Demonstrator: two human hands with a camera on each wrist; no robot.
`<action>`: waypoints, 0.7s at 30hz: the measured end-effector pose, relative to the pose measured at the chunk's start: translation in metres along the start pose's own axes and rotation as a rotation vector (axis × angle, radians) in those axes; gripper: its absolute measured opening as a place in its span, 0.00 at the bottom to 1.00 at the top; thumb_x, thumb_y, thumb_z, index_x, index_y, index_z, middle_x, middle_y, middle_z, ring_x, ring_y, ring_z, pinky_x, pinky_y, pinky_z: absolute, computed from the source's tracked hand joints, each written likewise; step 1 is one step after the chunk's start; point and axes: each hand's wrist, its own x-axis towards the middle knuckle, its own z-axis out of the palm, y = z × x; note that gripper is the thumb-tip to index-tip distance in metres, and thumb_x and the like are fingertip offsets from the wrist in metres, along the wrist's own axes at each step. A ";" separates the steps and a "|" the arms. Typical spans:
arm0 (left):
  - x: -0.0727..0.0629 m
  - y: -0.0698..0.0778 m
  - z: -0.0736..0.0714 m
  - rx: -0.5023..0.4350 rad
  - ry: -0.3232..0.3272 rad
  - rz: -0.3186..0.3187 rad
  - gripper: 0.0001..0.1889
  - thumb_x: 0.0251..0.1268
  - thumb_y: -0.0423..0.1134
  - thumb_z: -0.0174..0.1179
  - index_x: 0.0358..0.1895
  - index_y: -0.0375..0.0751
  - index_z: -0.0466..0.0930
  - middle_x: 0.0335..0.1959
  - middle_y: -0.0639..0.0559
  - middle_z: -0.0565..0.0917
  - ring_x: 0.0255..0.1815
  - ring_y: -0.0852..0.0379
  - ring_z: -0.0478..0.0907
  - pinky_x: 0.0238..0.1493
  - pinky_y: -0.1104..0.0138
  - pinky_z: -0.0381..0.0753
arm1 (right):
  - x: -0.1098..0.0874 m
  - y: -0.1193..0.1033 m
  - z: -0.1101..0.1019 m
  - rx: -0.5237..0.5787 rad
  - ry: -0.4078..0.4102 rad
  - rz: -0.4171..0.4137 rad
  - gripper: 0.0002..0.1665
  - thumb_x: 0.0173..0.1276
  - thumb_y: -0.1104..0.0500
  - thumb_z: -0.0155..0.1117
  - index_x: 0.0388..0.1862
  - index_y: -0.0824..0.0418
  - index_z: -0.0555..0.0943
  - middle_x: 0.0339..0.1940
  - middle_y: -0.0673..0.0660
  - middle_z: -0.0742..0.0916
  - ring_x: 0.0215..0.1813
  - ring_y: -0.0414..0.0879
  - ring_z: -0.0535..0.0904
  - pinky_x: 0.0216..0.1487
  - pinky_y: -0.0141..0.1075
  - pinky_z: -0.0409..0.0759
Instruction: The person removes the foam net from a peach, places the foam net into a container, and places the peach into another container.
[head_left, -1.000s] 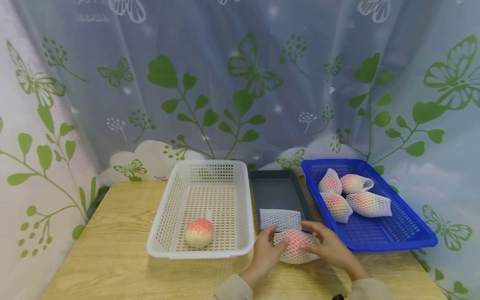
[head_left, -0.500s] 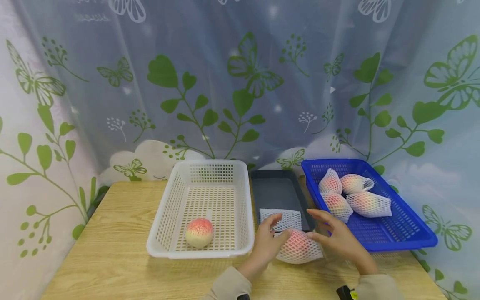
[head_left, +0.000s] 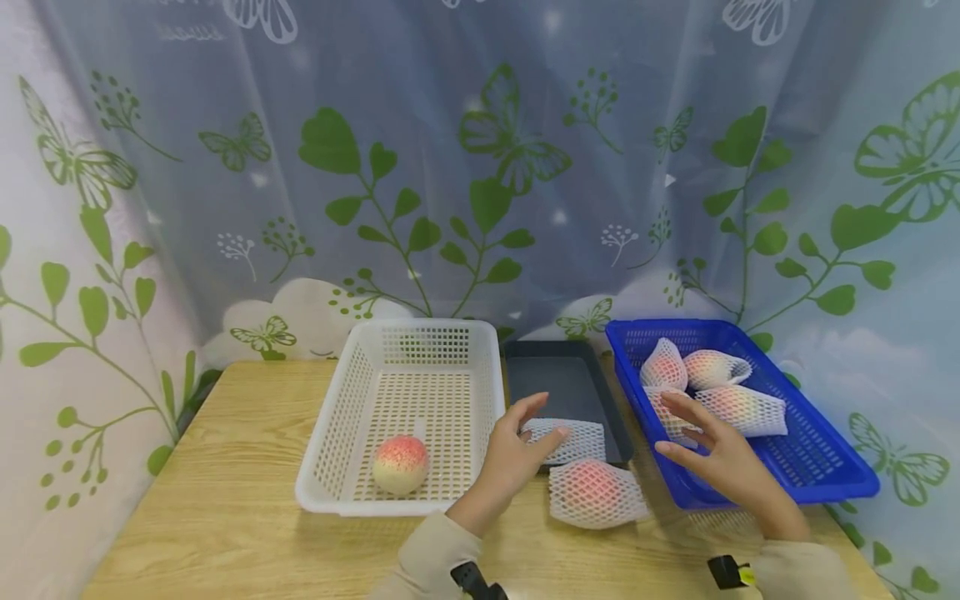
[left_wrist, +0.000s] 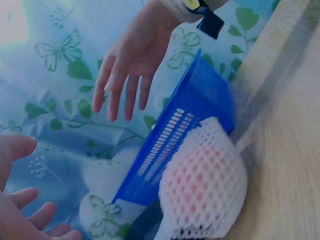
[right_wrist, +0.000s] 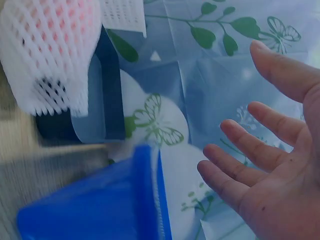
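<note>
A peach in a white foam net (head_left: 592,493) lies on the table in front of the dark tray, touched by neither hand. My left hand (head_left: 506,458) hovers to its left, fingers loosely spread and holding nothing. To the right, my right hand (head_left: 723,462) is raised over the near left side of the blue basket (head_left: 832,467), its fingers apart with nothing in them. The left wrist view gives the netted peach (left_wrist: 202,185) close up, covered by the mesh. One flattened foam net (head_left: 573,440) lies at the near end of the dark tray (head_left: 558,387).
A white basket (head_left: 315,467) on the left holds one bare peach (head_left: 401,464). Several netted peaches (head_left: 738,408) are grouped in the far left part of the blue basket. Behind the wooden table (head_left: 195,500) hangs a patterned curtain (head_left: 420,167).
Both hands have let go of the netted peach and drawn apart, the left one leftward, the right one rightward toward the blue basket. The netted peach stays on the table.
</note>
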 end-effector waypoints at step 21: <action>-0.008 -0.003 -0.030 -0.038 0.101 -0.010 0.28 0.63 0.41 0.63 0.66 0.41 0.69 0.69 0.42 0.67 0.71 0.39 0.58 0.68 0.44 0.61 | -0.004 0.008 -0.010 -0.032 0.001 0.040 0.39 0.68 0.59 0.63 0.74 0.59 0.59 0.69 0.70 0.69 0.60 0.14 0.58 0.52 0.13 0.65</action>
